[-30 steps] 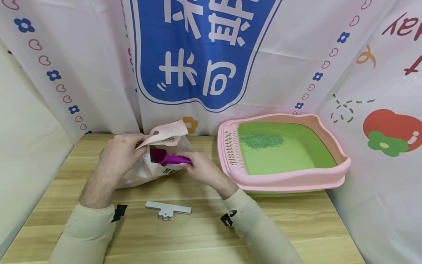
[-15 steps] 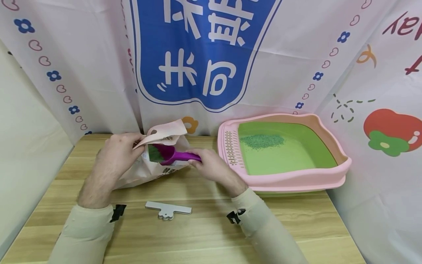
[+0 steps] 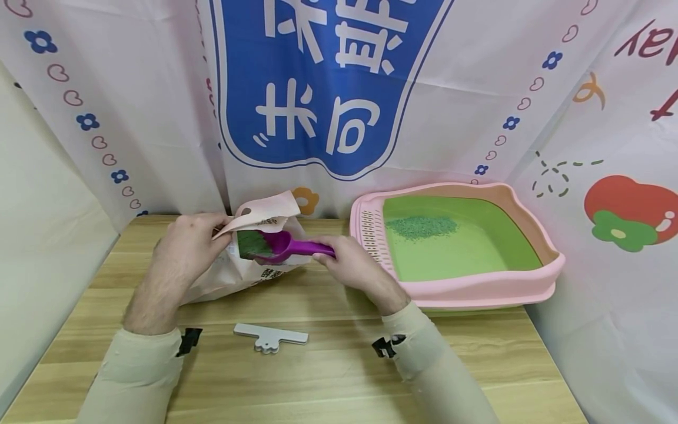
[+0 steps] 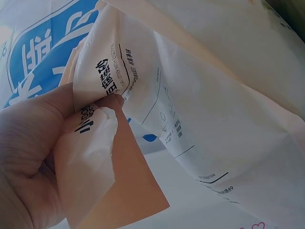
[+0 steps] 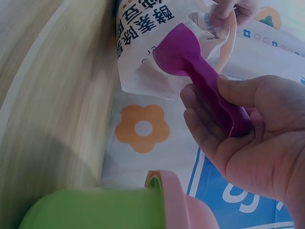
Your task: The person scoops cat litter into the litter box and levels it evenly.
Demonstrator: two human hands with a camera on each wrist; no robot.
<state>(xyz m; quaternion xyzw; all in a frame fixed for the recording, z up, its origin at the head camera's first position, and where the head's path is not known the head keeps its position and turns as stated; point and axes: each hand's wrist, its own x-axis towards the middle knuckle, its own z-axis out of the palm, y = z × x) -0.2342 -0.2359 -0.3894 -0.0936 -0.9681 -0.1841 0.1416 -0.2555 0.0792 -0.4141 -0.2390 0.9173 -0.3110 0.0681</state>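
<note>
A pale cat litter bag (image 3: 225, 280) with dark print lies at the back left of the table, its mouth open to the right. My left hand (image 3: 182, 247) pinches the upper edge of the mouth and lifts it; in the left wrist view the bag's folded flap (image 4: 95, 157) is between thumb and fingers. The handle of a purple scoop (image 3: 303, 247) is gripped in my right hand (image 3: 352, 266). The scoop's head is in the bag's mouth, beside green litter (image 3: 250, 242) inside. How much litter the scoop bears is hidden.
To the right stands a litter box with a pink rim (image 3: 461, 290) and green base, a small heap of green litter (image 3: 421, 227) on its floor. A grey bag clip (image 3: 270, 337) lies on the wooden table (image 3: 265, 388) in front. A printed cloth (image 3: 450, 135) hangs behind.
My right hand has drawn the purple scoop rightward, partly out of the bag, and more of the green litter inside shows. The left hand stays almost still on the bag's edge.
</note>
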